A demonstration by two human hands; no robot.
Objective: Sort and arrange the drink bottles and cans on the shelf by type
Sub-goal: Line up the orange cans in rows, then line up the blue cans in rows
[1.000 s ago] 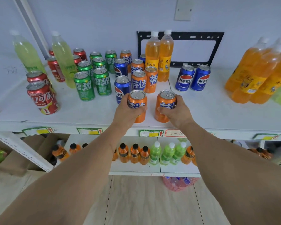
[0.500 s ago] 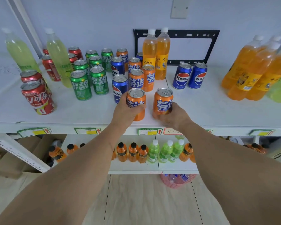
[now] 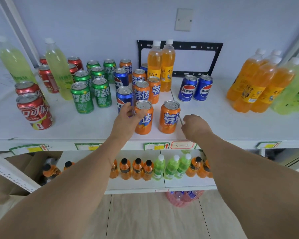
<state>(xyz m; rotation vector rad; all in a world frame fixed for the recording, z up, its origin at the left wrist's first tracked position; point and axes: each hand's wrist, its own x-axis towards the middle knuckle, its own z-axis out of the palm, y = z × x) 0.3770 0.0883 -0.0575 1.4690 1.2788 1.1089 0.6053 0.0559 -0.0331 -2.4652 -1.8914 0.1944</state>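
Black wall bracket [image 3: 179, 49], pink basket [image 3: 183, 199]

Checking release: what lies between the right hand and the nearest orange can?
Only bare white shelf shows in the head view between the right hand and that orange can.

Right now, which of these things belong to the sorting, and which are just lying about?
Sorting: orange Fanta cans, blue Pepsi cans, green Sprite cans, red Coca-Cola cans, orange soda bottles.
Lying about: black wall bracket, pink basket, cardboard box.

Glossy metal orange cans [image 3: 169, 118] on a smooth matt white shelf [image 3: 79, 125].
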